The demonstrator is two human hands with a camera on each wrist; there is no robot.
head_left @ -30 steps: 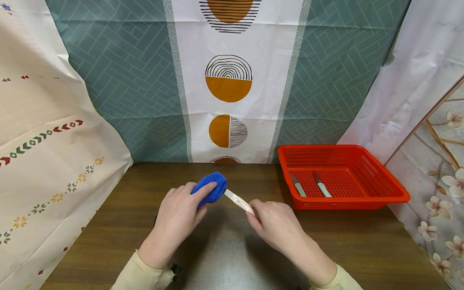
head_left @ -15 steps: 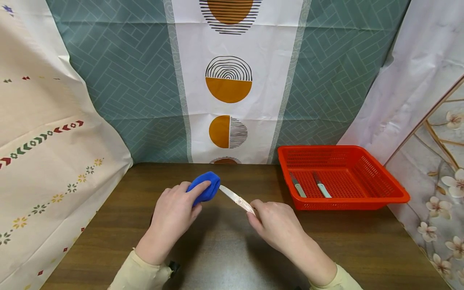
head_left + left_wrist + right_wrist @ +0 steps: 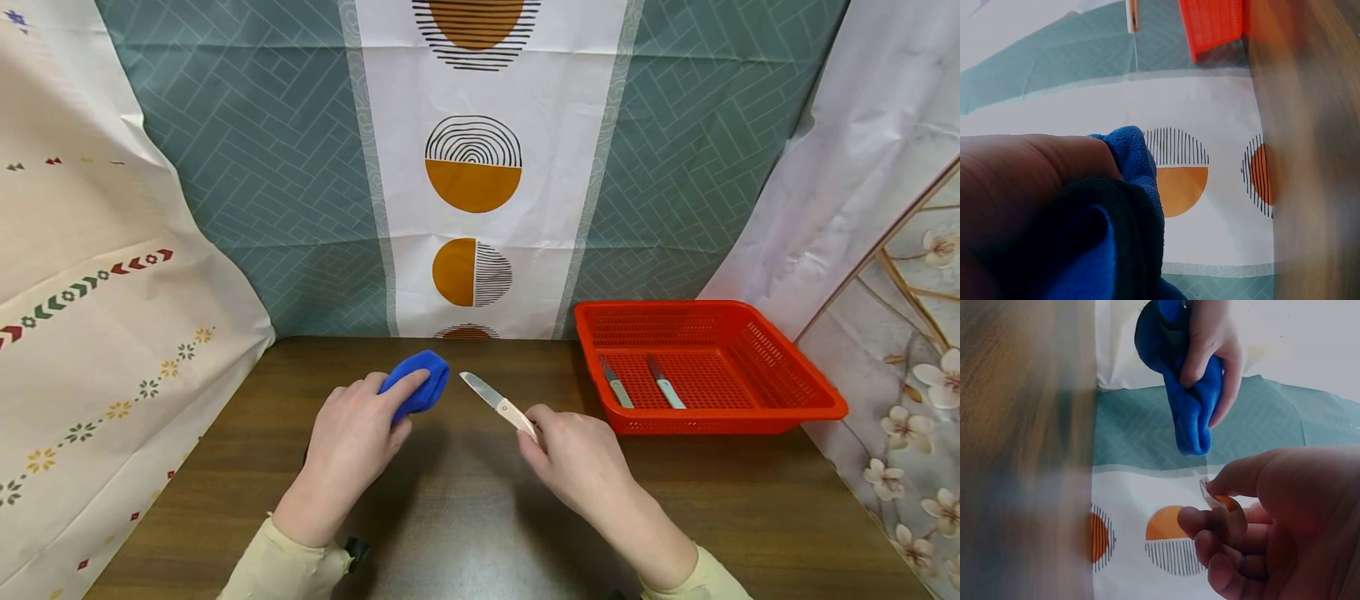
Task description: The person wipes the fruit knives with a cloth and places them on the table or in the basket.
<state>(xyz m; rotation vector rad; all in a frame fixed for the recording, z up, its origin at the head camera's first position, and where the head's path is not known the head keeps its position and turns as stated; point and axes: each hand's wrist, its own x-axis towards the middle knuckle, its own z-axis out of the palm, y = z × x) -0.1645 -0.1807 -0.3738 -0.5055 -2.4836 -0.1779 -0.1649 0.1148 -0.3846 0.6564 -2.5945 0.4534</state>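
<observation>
A folded blue cloth is pinched between the thumb and fingers of my left hand. In my right hand I grip a small knife by its pale handle, its blade pointing up and left toward the cloth. A gap separates the blade tip from the cloth. From the right wrist view, the fingers curl round the handle end, and the blue cloth hangs folded above. The left wrist view has the cloth close up, with part of the knife handle at the top.
A red plastic basket stands at the back right of the brown wooden table. Two knives lie in it, one with a greenish handle and one with a pale blue handle. Patterned cloths hang behind and at both sides.
The cloth has come off the blade as my left hand moved left. The knife now stands apart, its whole blade showing, turned slightly with its tip higher.
</observation>
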